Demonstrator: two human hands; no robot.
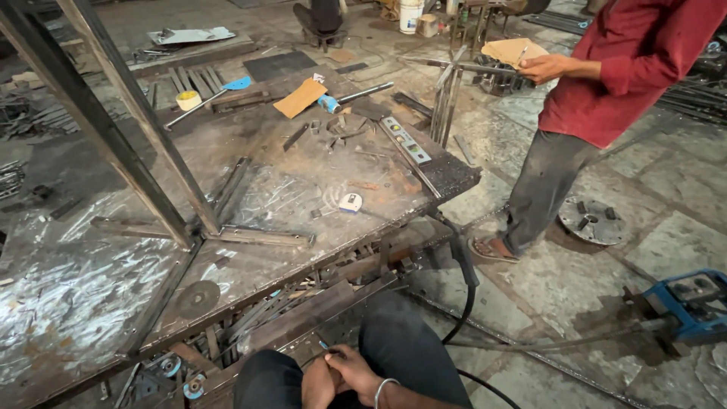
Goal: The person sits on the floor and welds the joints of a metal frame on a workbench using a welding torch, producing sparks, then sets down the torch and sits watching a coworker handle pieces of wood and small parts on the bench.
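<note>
Steel frame: I see its uprights (144, 121) well up and left of my grip, standing on the metal table (68, 303).
Cutting disc: lies flat on the table (198, 297), up-left of my hands.
Left hand: (319, 382) curled shut; on what, I cannot tell.
Right hand: (354, 369) touching the left, fingers pinched around something small and bluish, too tiny to name.
Black cable: (468, 291) hangs just right of my knees; I judge a shifted leg could snag it.
Co-worker: a person in a red shirt (628, 68) stands far right, holding cardboard (513, 50).
</note>
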